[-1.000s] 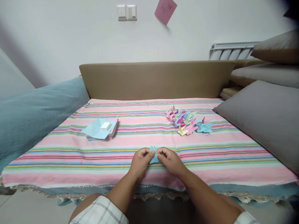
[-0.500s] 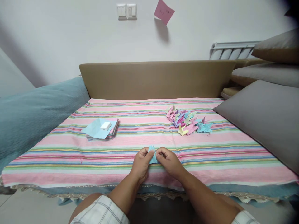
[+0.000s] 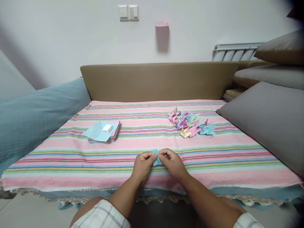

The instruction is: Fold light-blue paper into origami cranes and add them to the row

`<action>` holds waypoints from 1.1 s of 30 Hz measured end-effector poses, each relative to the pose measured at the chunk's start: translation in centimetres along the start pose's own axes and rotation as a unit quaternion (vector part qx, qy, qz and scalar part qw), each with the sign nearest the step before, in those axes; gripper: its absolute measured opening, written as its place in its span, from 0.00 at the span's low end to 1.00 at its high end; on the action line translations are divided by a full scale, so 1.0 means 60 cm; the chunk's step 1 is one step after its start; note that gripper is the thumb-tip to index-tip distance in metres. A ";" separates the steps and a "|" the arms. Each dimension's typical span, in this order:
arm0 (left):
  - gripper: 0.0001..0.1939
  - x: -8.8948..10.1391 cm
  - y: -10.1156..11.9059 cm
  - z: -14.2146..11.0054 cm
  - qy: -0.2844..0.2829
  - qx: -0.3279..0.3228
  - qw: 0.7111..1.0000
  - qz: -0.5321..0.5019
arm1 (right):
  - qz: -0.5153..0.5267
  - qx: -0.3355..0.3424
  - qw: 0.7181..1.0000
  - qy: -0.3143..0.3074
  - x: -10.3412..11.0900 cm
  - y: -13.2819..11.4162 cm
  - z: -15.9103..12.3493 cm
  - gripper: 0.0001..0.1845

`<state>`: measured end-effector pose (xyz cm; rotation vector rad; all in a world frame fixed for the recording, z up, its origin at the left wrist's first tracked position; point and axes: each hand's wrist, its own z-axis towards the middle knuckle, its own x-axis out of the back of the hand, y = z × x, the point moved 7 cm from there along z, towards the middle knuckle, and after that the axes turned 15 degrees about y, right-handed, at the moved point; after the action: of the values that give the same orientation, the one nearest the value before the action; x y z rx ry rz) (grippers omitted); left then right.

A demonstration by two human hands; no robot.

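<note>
A small folded piece of light-blue paper [image 3: 156, 161] is held between my two hands, low in the middle of the view above the striped cloth. My left hand [image 3: 143, 164] pinches its left side, thumb on top. On the other side, the thumb and fingers of my right hand [image 3: 172, 163] close on its right edge. Farther off to the right lies a pile of folded paper cranes [image 3: 190, 123] in pink, purple, green, yellow and blue. To the left sits a stack of square paper sheets [image 3: 95, 131], a blue sheet uppermost, with a small white block [image 3: 107, 128] on it.
A striped cloth [image 3: 71, 152] covers the seat, with a brown backrest [image 3: 159, 82] behind. Grey cushions [image 3: 268, 117] are piled at the right; a blue-covered armrest [image 3: 42, 110] stands left. On the wall are switches [image 3: 128, 13] and a pink note [image 3: 162, 24].
My hands stay in the same place, turning and working the blue paper slightly; its folds look different. The pink note on the wall has flapped and now stands out from the wall.
</note>
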<state>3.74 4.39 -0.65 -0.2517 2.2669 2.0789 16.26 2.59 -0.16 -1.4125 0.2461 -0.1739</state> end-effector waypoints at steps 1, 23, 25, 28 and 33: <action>0.16 0.000 -0.001 0.000 0.001 0.004 1.000 -0.003 | 0.003 0.001 1.000 0.004 0.000 0.000 0.000 0.14; 0.19 -0.013 0.007 -0.006 -0.067 0.002 0.997 0.045 | 0.035 -0.034 0.999 -0.007 0.001 0.001 0.003 0.16; 0.17 -0.014 0.012 -0.007 -0.074 -0.015 0.995 0.062 | 0.027 -0.025 0.999 -0.013 0.002 -0.004 0.003 0.16; 0.16 -0.013 0.016 -0.009 -0.072 -0.038 0.993 0.083 | 0.010 -0.016 0.999 -0.030 0.001 -0.010 0.002 0.16; 0.14 -0.006 0.023 -0.007 -0.042 -0.085 0.988 0.122 | -0.020 0.005 0.999 -0.037 0.001 -0.015 0.001 0.16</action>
<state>3.90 4.11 0.77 0.1114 2.1697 2.3545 16.38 2.50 0.76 -1.4112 0.1565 -0.1554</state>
